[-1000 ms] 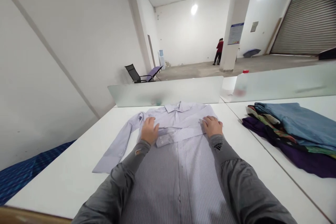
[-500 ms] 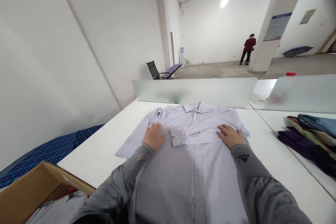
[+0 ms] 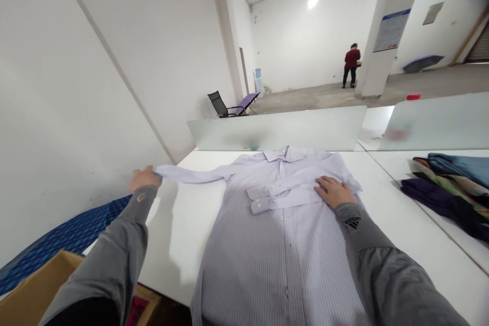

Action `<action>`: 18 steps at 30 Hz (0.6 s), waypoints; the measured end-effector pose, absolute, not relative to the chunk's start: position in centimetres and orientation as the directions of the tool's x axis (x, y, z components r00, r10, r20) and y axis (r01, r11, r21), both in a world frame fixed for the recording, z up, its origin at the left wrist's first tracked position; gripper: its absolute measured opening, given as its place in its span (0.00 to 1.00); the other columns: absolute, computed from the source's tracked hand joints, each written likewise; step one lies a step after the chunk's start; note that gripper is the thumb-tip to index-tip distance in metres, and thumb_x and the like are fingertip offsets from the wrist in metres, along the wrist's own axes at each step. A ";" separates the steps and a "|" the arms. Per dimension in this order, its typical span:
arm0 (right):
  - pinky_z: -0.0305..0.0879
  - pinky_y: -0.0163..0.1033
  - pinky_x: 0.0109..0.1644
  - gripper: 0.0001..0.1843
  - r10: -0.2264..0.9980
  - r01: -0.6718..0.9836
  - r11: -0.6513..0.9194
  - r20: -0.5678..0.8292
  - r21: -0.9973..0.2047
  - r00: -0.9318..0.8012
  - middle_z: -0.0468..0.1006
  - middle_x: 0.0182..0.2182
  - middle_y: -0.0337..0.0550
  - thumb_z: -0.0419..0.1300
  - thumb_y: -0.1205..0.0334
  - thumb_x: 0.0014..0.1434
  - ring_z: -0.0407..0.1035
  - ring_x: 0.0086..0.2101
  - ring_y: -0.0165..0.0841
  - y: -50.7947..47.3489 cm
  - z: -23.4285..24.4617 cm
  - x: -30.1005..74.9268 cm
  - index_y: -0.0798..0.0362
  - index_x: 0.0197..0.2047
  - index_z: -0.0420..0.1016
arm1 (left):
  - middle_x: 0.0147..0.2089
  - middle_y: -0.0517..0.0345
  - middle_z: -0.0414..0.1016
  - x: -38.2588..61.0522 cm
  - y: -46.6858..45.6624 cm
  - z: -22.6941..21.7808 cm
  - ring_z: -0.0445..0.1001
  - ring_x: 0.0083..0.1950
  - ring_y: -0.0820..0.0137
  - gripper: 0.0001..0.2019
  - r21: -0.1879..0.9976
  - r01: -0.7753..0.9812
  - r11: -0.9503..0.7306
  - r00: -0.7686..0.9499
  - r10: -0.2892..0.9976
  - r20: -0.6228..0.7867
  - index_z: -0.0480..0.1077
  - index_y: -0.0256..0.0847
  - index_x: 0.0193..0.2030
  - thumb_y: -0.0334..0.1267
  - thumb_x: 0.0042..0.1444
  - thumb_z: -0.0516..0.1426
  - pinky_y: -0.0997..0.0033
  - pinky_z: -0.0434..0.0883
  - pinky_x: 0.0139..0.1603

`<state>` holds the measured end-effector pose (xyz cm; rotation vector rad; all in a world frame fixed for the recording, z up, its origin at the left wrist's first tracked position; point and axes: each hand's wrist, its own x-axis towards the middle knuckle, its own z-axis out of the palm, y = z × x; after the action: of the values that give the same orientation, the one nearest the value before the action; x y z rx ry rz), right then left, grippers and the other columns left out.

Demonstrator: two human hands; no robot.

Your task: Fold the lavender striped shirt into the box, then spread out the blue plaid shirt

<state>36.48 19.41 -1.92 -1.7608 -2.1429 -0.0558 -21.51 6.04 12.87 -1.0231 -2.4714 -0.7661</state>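
A pale striped long-sleeved shirt (image 3: 252, 244) lies front up on the white table (image 3: 183, 249), its collar at the far side. Out to the left, my left hand (image 3: 145, 179) grips the cuff end of one sleeve and holds it stretched sideways above the table. The other sleeve is folded across the chest, with its buttoned cuff near the middle. On that folded sleeve, close to the shoulder, my right hand (image 3: 333, 191) rests flat with fingers spread.
A cardboard box (image 3: 42, 285) with cloth in it stands at the lower left, beside blue patterned fabric (image 3: 95, 221). Folded clothes (image 3: 446, 204) lie on the right. Frosted dividers (image 3: 282, 130) line the table's far edge. A person in red (image 3: 351, 65) stands far back.
My left hand has moved from the shirt's chest out to the left, taking the sleeve end and pulling it straight. The right hand stays on the folded sleeve. The view has shifted slightly.
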 end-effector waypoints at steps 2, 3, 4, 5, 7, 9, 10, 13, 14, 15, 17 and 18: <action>0.50 0.60 0.63 0.24 0.942 0.955 0.220 0.299 -0.199 -0.154 0.67 0.62 0.44 0.48 0.50 0.64 0.59 0.60 0.42 19.3 -1.9 36.5 0.46 0.59 0.69 | 0.50 0.44 0.68 -20.8 7.6 15.4 0.71 0.50 0.54 0.19 0.481 0.740 0.471 -0.671 0.459 0.582 0.70 0.30 0.55 0.28 0.57 0.51 0.49 0.68 0.52; 0.50 0.60 0.63 0.24 0.941 0.954 0.223 0.299 -0.202 -0.156 0.67 0.62 0.44 0.48 0.50 0.64 0.59 0.61 0.42 19.3 -2.0 36.5 0.46 0.59 0.69 | 0.53 0.44 0.66 -19.8 8.5 16.5 0.69 0.53 0.55 0.21 0.481 0.772 0.415 -0.633 0.442 0.635 0.68 0.30 0.58 0.26 0.58 0.49 0.51 0.66 0.56; 0.50 0.60 0.63 0.24 0.941 0.952 0.225 0.300 -0.208 -0.157 0.67 0.62 0.44 0.48 0.50 0.64 0.59 0.61 0.42 19.4 -2.0 36.5 0.46 0.59 0.69 | 0.57 0.44 0.63 -18.4 9.4 17.6 0.67 0.57 0.57 0.23 0.459 0.813 0.359 -0.581 0.438 0.686 0.65 0.31 0.61 0.25 0.60 0.46 0.53 0.64 0.60; 0.49 0.60 0.63 0.24 0.941 0.949 0.226 0.300 -0.219 -0.155 0.67 0.62 0.44 0.48 0.50 0.63 0.59 0.61 0.42 19.4 -2.0 36.5 0.46 0.59 0.69 | 0.61 0.45 0.59 -16.5 10.3 18.4 0.63 0.62 0.59 0.24 0.436 0.852 0.290 -0.523 0.433 0.734 0.63 0.32 0.63 0.23 0.60 0.45 0.56 0.61 0.63; 0.49 0.60 0.63 0.24 0.941 0.939 0.229 0.304 -0.256 -0.146 0.67 0.62 0.45 0.50 0.50 0.62 0.60 0.60 0.43 19.6 -2.1 36.6 0.47 0.58 0.70 | 0.66 0.49 0.53 -11.5 11.9 19.4 0.56 0.67 0.64 0.27 0.362 0.922 0.138 -0.384 0.455 0.804 0.62 0.35 0.64 0.20 0.57 0.45 0.62 0.57 0.67; 0.50 0.58 0.64 0.23 0.937 0.915 0.242 0.324 -0.322 -0.134 0.69 0.60 0.46 0.51 0.52 0.61 0.62 0.59 0.43 19.9 -2.2 36.8 0.49 0.56 0.72 | 0.70 0.56 0.49 -5.5 13.0 19.1 0.57 0.67 0.71 0.29 0.264 0.964 -0.020 -0.218 0.510 0.832 0.62 0.41 0.64 0.20 0.56 0.47 0.69 0.57 0.68; 0.52 0.56 0.64 0.22 0.933 0.890 0.249 0.341 -0.382 -0.115 0.71 0.58 0.47 0.52 0.53 0.60 0.63 0.58 0.43 20.1 -2.3 37.0 0.49 0.54 0.74 | 0.71 0.60 0.50 -2.6 13.4 18.4 0.57 0.68 0.72 0.29 0.185 0.972 -0.143 -0.077 0.554 0.829 0.62 0.44 0.64 0.22 0.57 0.48 0.70 0.57 0.68; 0.58 0.51 0.61 0.20 0.927 0.774 0.217 0.375 -0.595 0.028 0.76 0.53 0.49 0.53 0.55 0.59 0.67 0.55 0.43 20.7 -2.4 37.8 0.52 0.50 0.76 | 0.73 0.51 0.49 4.0 14.0 14.5 0.48 0.73 0.64 0.26 0.009 0.694 -0.720 0.557 0.544 0.628 0.53 0.38 0.69 0.30 0.63 0.45 0.59 0.55 0.71; 0.60 0.51 0.59 0.20 0.924 0.740 0.188 0.371 -0.646 0.089 0.77 0.51 0.51 0.52 0.55 0.59 0.68 0.54 0.44 20.9 -2.3 38.1 0.53 0.49 0.77 | 0.72 0.51 0.51 5.1 14.1 12.8 0.49 0.72 0.65 0.26 0.039 0.639 -0.768 0.606 0.533 0.590 0.53 0.38 0.69 0.31 0.64 0.44 0.59 0.56 0.70; 0.62 0.52 0.57 0.21 0.919 0.723 0.157 0.367 -0.673 0.142 0.78 0.49 0.53 0.50 0.54 0.60 0.69 0.52 0.45 21.1 -2.3 38.4 0.54 0.49 0.77 | 0.71 0.49 0.53 5.5 14.3 11.1 0.52 0.72 0.66 0.25 0.079 0.624 -0.778 0.596 0.539 0.595 0.54 0.39 0.69 0.30 0.64 0.42 0.59 0.57 0.70; 0.64 0.54 0.55 0.25 0.903 0.685 0.138 0.375 -0.715 0.209 0.78 0.47 0.54 0.46 0.51 0.62 0.70 0.50 0.47 21.2 -2.2 38.8 0.55 0.51 0.76 | 0.67 0.47 0.60 4.8 14.9 8.1 0.58 0.69 0.66 0.25 0.154 0.677 -0.719 0.482 0.592 0.647 0.57 0.38 0.66 0.29 0.64 0.41 0.58 0.59 0.69; 0.64 0.55 0.55 0.27 0.895 0.636 0.152 0.378 -0.757 0.237 0.79 0.46 0.53 0.45 0.48 0.63 0.71 0.49 0.46 21.2 -2.1 38.9 0.55 0.53 0.75 | 0.65 0.45 0.63 3.9 15.3 6.9 0.60 0.67 0.66 0.24 0.178 0.717 -0.674 0.415 0.617 0.669 0.59 0.36 0.65 0.28 0.63 0.41 0.58 0.60 0.69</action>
<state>38.90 21.19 -2.14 -1.5639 -1.4793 0.3445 3.93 15.28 6.86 -2.5251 -1.1991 -1.1039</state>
